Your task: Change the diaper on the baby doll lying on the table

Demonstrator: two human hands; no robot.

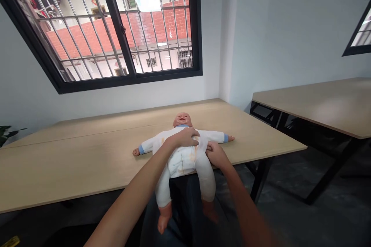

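Note:
A baby doll (pixel 182 119) lies on its back on the table, head toward the window and arms spread. It wears a white top with blue cuffs, white leggings (pixel 206 175) and a white diaper (pixel 181 162). Its legs hang over the table's front edge, feet bare. My left hand (pixel 185 137) rests across the doll's chest and belly, thumb apart from the fingers. At the doll's hip on the right, my right hand (pixel 217 155) pinches the edge of the white clothing. My right fingertips are partly hidden.
The light wooden table (pixel 87 150) stands against the wall below a barred window (pixel 124 27). A second table (pixel 324 100) is on the right, beyond a gap. Plant leaves (pixel 8 133) show at the left edge. My legs are under the doll's feet.

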